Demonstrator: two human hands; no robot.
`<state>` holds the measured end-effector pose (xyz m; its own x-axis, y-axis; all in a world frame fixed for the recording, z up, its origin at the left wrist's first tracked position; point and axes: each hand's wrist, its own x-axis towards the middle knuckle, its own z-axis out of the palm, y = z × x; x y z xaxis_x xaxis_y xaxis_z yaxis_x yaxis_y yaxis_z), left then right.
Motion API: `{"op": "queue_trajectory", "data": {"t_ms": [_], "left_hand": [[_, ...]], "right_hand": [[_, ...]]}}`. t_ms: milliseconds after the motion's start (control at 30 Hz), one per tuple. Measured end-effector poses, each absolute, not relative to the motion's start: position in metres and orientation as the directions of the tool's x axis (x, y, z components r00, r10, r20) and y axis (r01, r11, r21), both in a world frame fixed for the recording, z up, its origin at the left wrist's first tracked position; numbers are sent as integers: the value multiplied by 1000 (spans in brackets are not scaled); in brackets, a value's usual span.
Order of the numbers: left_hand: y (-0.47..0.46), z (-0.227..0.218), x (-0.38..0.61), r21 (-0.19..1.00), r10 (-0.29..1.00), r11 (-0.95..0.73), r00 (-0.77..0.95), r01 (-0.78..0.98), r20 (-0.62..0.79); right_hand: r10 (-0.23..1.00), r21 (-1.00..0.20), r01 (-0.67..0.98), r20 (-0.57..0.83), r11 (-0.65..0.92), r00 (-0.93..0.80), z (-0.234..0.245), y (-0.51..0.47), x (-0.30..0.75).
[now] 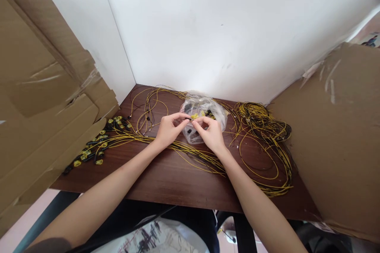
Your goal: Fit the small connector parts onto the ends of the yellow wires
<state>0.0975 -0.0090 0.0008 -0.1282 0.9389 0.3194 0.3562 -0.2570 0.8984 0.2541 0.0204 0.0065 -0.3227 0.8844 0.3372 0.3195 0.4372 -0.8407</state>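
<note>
My left hand (170, 129) and my right hand (211, 133) meet over the middle of a dark wooden table (166, 182). Both pinch a small yellow and black connector (193, 117) between thumb and fingertips, on the end of a thin wire. Just behind the fingers lies a clear plastic bag (202, 110) with more small yellow and black parts inside. A bundle of yellow and black wires (196, 156) runs across the table under my wrists.
Finished wire ends with yellow and black connectors (97, 144) fan out at the left. A tangled pile of yellow wire (264, 126) lies at the right. Cardboard sheets (44, 99) stand on the left and right (338, 134). A white wall (222, 27) closes the back.
</note>
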Motion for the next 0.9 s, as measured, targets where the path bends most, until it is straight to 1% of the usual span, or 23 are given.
{"op": "queue_trajectory", "data": {"t_ms": [533, 633, 767, 900], "left_hand": [[-11, 2, 99, 878, 941, -262, -96, 401, 325], [-10, 1, 99, 883, 939, -272, -94, 382, 330], [-8, -1, 97, 903, 929, -292, -132, 315, 347], [-7, -1, 96, 903, 923, -281, -167, 324, 347]], "right_hand": [[892, -834, 345, 336, 431, -303, 7, 19, 254], [894, -835, 344, 340, 429, -291, 7, 20, 253], [897, -841, 335, 341, 425, -280, 6, 20, 254], [899, -844, 332, 340, 422, -276, 6, 20, 254]]}}
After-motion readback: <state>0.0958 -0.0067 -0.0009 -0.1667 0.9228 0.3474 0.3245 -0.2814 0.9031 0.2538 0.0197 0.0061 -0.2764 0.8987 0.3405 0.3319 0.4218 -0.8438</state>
